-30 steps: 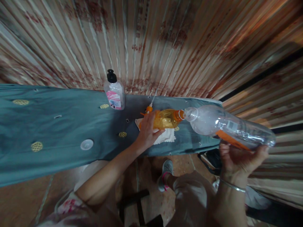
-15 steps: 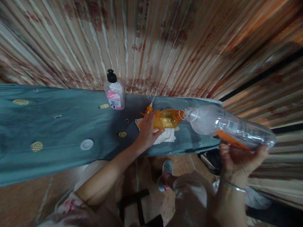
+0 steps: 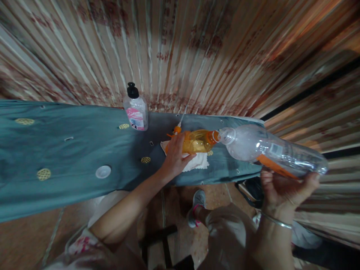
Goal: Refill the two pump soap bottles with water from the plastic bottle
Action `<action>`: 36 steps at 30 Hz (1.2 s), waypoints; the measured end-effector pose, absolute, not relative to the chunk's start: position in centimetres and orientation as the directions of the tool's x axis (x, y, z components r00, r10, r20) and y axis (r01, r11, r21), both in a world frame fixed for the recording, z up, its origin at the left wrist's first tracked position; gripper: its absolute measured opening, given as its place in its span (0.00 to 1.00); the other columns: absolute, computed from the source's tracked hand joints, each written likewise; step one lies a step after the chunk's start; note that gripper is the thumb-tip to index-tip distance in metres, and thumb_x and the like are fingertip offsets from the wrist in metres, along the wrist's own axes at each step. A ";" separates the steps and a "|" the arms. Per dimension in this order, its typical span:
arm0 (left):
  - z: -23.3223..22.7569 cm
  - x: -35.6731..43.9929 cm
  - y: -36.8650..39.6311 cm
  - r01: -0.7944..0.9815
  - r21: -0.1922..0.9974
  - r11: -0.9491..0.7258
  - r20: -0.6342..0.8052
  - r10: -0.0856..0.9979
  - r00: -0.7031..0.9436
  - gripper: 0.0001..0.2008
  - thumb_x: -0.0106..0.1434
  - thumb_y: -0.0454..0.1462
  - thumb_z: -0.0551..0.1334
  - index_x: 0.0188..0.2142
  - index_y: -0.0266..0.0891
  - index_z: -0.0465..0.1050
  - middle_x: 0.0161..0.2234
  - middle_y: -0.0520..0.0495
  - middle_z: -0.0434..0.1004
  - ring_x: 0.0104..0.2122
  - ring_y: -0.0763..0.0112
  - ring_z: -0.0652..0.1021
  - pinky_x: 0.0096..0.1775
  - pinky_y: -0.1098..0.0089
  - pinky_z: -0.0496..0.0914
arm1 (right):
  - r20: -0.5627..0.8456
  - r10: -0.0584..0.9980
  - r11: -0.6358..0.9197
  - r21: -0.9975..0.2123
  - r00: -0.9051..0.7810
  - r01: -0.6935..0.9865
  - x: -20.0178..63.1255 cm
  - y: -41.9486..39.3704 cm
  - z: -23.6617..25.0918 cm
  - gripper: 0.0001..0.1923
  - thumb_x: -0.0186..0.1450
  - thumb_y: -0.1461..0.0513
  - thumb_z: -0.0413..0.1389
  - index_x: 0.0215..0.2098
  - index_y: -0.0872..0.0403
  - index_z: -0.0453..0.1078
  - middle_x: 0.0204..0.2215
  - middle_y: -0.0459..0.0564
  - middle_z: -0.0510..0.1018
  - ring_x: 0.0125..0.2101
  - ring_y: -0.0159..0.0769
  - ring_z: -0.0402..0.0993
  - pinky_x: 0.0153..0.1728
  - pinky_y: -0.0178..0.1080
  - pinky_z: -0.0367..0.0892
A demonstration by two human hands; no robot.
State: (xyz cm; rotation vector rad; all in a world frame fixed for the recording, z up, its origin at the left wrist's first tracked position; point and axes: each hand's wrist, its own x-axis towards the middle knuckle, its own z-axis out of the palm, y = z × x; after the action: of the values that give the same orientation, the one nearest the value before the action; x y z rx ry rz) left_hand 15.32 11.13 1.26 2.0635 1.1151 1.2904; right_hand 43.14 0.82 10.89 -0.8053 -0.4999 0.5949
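Bottles (image 3: 199, 141) (image 3: 270, 146) unmoved in curled fingers (image 3: 176, 144) (image 3: 267, 182)

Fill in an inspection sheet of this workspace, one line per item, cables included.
Surface: blue-green tablecloth, slightly wrinkled, with yellow spots.
Things in hand: yellow bottle and clear bottle with an orange label, mouth to mouth; whether their rims touch cannot be told.
Clutter: orange pump with a thin tube; white cloth, partly hidden by the yellow bottle; black-topped bottle, upright; small white disc, perhaps a lid.
Hands: left hand grips the yellow bottle; right hand holds the clear bottle from below, near its base.
Cables: nothing seen.
Surroundings: patterned curtain behind the table; tiled floor and a grey shoe below.
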 end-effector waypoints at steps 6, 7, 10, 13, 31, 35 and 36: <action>1.3 15.3 11.1 0.393 0.717 -0.575 0.528 0.817 0.232 0.38 0.63 0.51 0.67 0.66 0.41 0.55 0.61 0.34 0.68 0.62 0.48 0.69 0.61 0.47 0.66 | 0.178 0.663 0.542 -0.785 0.727 -0.301 43.1 0.9 11.0 0.38 0.41 0.50 0.74 0.47 0.52 0.73 0.51 0.49 0.79 0.46 0.42 0.80 0.25 0.34 0.80; 1.2 15.3 11.2 0.395 0.717 -0.574 0.526 0.818 0.233 0.38 0.63 0.51 0.67 0.66 0.41 0.55 0.61 0.33 0.68 0.62 0.48 0.69 0.61 0.47 0.66 | 0.177 0.665 0.540 -0.785 0.726 -0.303 43.1 0.9 11.0 0.38 0.40 0.50 0.74 0.47 0.52 0.73 0.51 0.49 0.79 0.46 0.42 0.79 0.25 0.34 0.80; 1.2 15.3 11.2 0.393 0.712 -0.582 0.535 0.812 0.233 0.38 0.63 0.50 0.67 0.66 0.41 0.54 0.61 0.33 0.68 0.62 0.48 0.70 0.61 0.48 0.65 | 0.172 0.656 0.550 -0.776 0.735 -0.309 43.1 0.9 10.9 0.36 0.42 0.50 0.73 0.47 0.51 0.73 0.51 0.49 0.79 0.46 0.43 0.79 0.23 0.34 0.79; 1.2 15.3 11.1 0.399 0.709 -0.582 0.534 0.812 0.235 0.38 0.63 0.50 0.68 0.66 0.42 0.54 0.61 0.34 0.68 0.62 0.48 0.70 0.61 0.48 0.65 | 0.164 0.653 0.558 -0.764 0.740 -0.323 43.0 0.9 10.9 0.36 0.43 0.52 0.73 0.49 0.51 0.72 0.51 0.49 0.79 0.47 0.44 0.79 0.24 0.35 0.79; 1.1 15.2 11.1 0.376 0.705 -0.601 0.560 0.797 0.224 0.38 0.63 0.50 0.67 0.66 0.41 0.54 0.61 0.34 0.68 0.61 0.48 0.70 0.60 0.48 0.67 | 0.151 0.659 0.564 -0.747 0.737 -0.351 42.8 0.8 11.1 0.31 0.47 0.53 0.71 0.47 0.50 0.73 0.52 0.48 0.79 0.39 0.38 0.81 0.23 0.35 0.79; 0.9 15.2 11.2 0.373 0.700 -0.609 0.567 0.792 0.227 0.38 0.64 0.51 0.66 0.66 0.42 0.53 0.61 0.34 0.68 0.61 0.49 0.70 0.61 0.47 0.67 | 0.182 0.675 0.563 -0.752 0.715 -0.341 43.0 0.8 11.0 0.30 0.46 0.53 0.72 0.46 0.50 0.74 0.52 0.48 0.79 0.42 0.40 0.81 0.27 0.37 0.81; 0.9 15.2 11.2 0.374 0.702 -0.606 0.564 0.794 0.228 0.38 0.63 0.51 0.66 0.66 0.42 0.53 0.61 0.34 0.68 0.61 0.49 0.70 0.61 0.47 0.67 | 0.182 0.677 0.562 -0.753 0.713 -0.342 43.0 0.8 11.0 0.30 0.46 0.53 0.72 0.46 0.50 0.74 0.52 0.48 0.79 0.43 0.41 0.81 0.26 0.37 0.81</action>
State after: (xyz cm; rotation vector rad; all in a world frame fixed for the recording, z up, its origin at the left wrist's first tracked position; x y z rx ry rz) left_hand 15.24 11.20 0.91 2.0875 1.0743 1.3455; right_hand 43.01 0.80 11.02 -0.7578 -0.4898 0.6284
